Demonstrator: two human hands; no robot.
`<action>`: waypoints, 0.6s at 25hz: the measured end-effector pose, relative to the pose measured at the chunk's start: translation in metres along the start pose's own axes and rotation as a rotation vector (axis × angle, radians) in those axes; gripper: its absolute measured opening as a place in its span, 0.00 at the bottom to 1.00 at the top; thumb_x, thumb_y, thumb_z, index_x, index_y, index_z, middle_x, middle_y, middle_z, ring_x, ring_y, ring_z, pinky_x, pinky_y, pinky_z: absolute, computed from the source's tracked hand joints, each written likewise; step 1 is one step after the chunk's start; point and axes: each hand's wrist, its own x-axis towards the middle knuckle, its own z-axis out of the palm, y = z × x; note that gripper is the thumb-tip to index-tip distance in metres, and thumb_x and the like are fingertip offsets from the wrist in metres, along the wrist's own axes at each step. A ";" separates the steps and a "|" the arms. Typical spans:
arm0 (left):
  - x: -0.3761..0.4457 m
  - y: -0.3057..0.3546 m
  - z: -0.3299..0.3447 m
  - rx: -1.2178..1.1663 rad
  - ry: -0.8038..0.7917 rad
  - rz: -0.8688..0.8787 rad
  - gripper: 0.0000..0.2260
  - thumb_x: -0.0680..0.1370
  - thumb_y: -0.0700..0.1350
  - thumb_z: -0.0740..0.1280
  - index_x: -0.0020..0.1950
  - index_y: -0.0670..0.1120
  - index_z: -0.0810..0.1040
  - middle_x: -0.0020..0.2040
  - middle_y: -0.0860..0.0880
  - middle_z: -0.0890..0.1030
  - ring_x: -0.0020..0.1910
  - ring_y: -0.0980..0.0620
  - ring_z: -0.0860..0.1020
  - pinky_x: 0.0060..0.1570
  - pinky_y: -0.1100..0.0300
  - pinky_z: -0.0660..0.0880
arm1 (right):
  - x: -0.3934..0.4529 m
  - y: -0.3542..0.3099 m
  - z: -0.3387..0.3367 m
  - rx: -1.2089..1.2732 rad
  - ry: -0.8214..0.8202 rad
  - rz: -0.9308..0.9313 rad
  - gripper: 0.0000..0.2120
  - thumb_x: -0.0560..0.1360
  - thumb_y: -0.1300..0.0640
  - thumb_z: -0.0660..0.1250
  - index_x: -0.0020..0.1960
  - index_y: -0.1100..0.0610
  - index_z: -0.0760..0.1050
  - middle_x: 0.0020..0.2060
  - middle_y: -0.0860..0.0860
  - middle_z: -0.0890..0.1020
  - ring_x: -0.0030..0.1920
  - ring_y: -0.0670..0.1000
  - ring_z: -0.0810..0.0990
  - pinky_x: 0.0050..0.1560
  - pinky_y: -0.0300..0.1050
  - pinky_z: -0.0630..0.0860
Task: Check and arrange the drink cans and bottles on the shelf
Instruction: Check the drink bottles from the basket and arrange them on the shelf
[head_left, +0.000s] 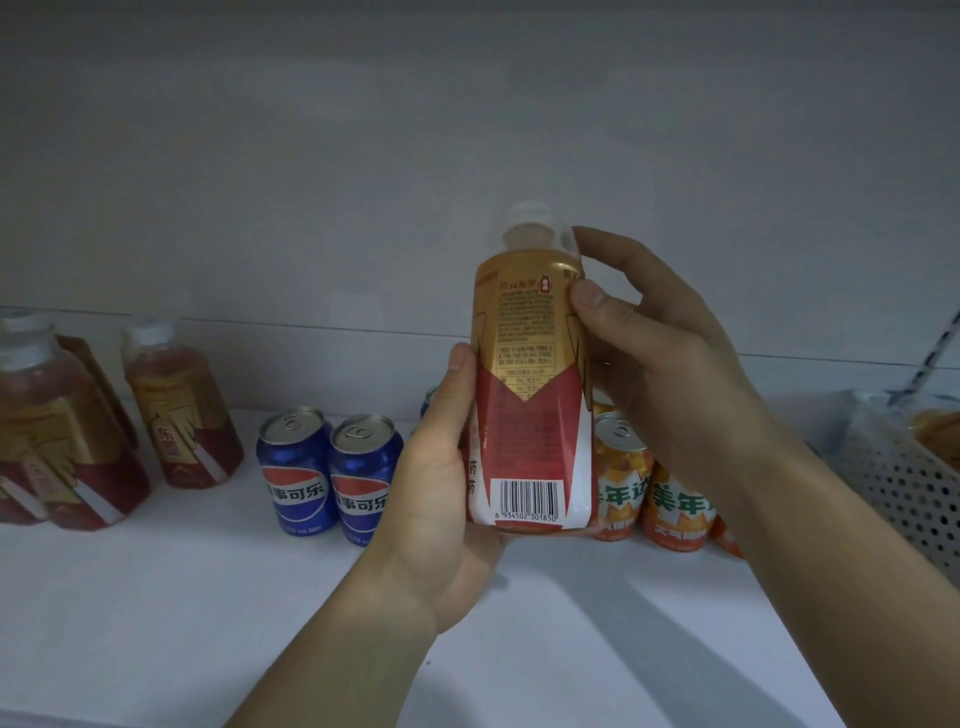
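I hold a tea bottle (530, 374) with a gold, red and white label upright above the white shelf (156, 597), its barcode and small print facing me. My left hand (441, 499) grips its lower part from the left and underneath. My right hand (660, 353) pinches its upper right side with thumb and fingers. Two blue Pepsi cans (327, 473) stand left of the bottle. Orange cans (670, 499) stand behind my right wrist, partly hidden. Similar tea bottles (182, 410) stand at the far left.
A white perforated metal basket (904, 467) sits at the shelf's right end with something orange inside. A grey back wall (467, 156) rises behind the drinks. Another blue can (430, 400) peeks out behind my left hand.
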 end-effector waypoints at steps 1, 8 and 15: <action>0.000 0.000 0.001 0.013 0.008 0.012 0.24 0.79 0.64 0.54 0.63 0.54 0.82 0.56 0.45 0.86 0.56 0.42 0.84 0.60 0.39 0.77 | -0.001 0.000 0.000 -0.006 0.003 -0.002 0.24 0.77 0.53 0.68 0.72 0.51 0.72 0.49 0.56 0.87 0.50 0.56 0.87 0.50 0.47 0.81; 0.003 0.005 -0.003 0.080 0.119 0.001 0.21 0.81 0.60 0.56 0.57 0.51 0.85 0.50 0.47 0.88 0.47 0.47 0.87 0.51 0.48 0.80 | -0.005 0.001 0.005 -0.124 0.080 -0.017 0.28 0.71 0.49 0.75 0.70 0.48 0.73 0.57 0.56 0.85 0.52 0.56 0.88 0.53 0.51 0.84; -0.004 0.008 -0.006 -0.032 0.104 -0.046 0.29 0.68 0.57 0.66 0.68 0.48 0.78 0.66 0.43 0.81 0.66 0.40 0.78 0.69 0.38 0.70 | -0.005 -0.007 0.009 -0.042 0.015 -0.001 0.25 0.74 0.49 0.70 0.69 0.51 0.70 0.46 0.53 0.87 0.45 0.52 0.87 0.44 0.43 0.81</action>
